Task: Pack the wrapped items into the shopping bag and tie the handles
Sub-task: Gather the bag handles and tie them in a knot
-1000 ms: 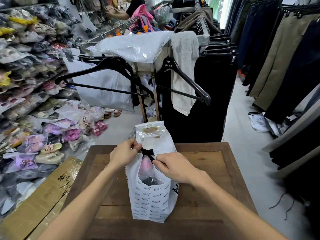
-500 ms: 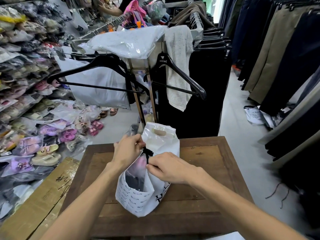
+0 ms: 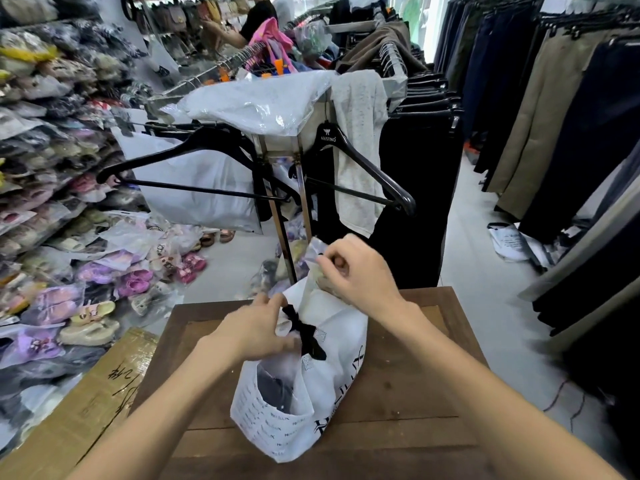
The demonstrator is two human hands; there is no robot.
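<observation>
Shopping bag (image 3: 332,344), white with printed lettering, lying tilted on wooden table (image 3: 408,386), top end pointing away toward clothes rack (image 3: 277,150). Black ribbon (image 3: 304,332) sitting knotted across bag neck. Left hand (image 3: 256,332) pressing against bag just beside ribbon, fingers curled and gripping bag plastic. Right hand (image 3: 356,271) gripping bag's handle end, raised above table's far edge, fingers closed around bunched plastic. Wrapped items (image 3: 277,389) showing dark through translucent bag side. Cardboard box (image 3: 79,403) lying left of table.
</observation>
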